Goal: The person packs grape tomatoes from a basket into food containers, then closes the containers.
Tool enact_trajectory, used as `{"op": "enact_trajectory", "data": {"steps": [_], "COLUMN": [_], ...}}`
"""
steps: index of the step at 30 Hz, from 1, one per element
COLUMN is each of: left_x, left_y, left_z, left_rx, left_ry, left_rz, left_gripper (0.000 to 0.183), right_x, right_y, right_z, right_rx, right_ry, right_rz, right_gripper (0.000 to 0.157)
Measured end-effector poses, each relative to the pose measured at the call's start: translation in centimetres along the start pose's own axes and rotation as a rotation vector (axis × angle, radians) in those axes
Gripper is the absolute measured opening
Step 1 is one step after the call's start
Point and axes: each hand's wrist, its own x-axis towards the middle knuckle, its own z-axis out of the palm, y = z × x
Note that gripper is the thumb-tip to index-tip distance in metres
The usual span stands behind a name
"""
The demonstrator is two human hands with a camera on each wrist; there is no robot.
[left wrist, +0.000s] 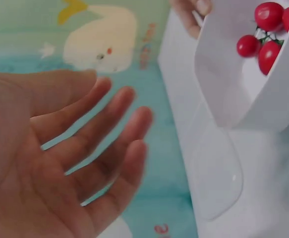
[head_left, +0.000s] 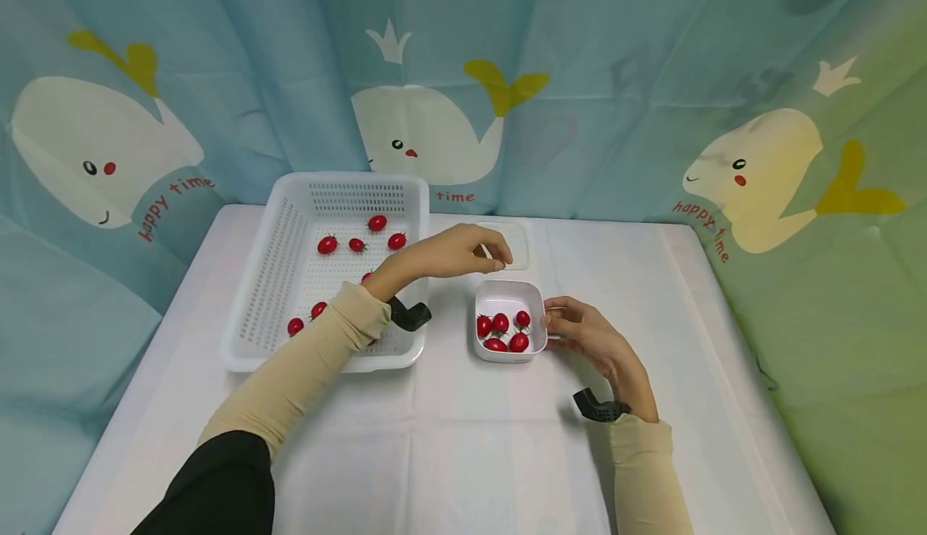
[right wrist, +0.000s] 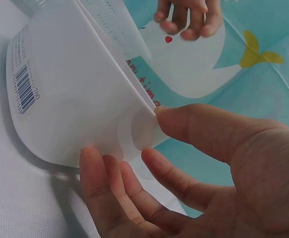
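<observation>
A small white container [head_left: 509,355] stands on the table with several cherry tomatoes [head_left: 500,323] inside. My right hand [head_left: 595,342] holds its right side. In the right wrist view the thumb tip lies at the container's rim, and the other fingers bend toward the outer wall. My left hand [head_left: 463,252] hovers just behind and left of the container. The left wrist view shows its palm and spread, slightly bent fingers [left wrist: 119,104] with nothing between them. To the left, a white perforated basket [head_left: 249,310] holds several more cherry tomatoes [head_left: 327,244], some partly hidden by the left forearm.
A clear lid [head_left: 517,245] lies flat behind the container, partly covered by the left hand. The white-covered table [head_left: 463,471] meets a whale-print curtain [head_left: 608,60] at its back edge. The left forearm passes over the basket's front right part.
</observation>
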Motion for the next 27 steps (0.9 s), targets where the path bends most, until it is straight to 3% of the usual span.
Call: {"op": "enact_trajectory", "data": {"steps": [7,11,21,27], "left_x": [-2.7,-4.3,-8.0,-9.8], "left_y": [-1.0,-1.7,-4.7,-6.6], "left_z": [-1.9,-3.0,-4.7,-5.6], "left_rx": [-0.057,-0.126,-0.409,-0.449], "left_ry": [0.303,0.449,0.648,0.737], "left_rz": [-0.035,-0.121,-0.401,-0.582], "left_gripper": [0.019,0.020,0.030,0.035], "right_x": [0.0,0.0,0.1,-0.1], "right_y": [0.1,0.2,0.1,0.0], "right_z": [0.0,0.0,0.1,0.1], "right_rx": [0.000,0.007,0.007,0.013], "right_ry": [-0.003,-0.002,0.003,0.000], "right_rz": [-0.005,-0.012,-0.008,-0.020], "right_gripper": [0.053,0.052,0.051,0.052]}}
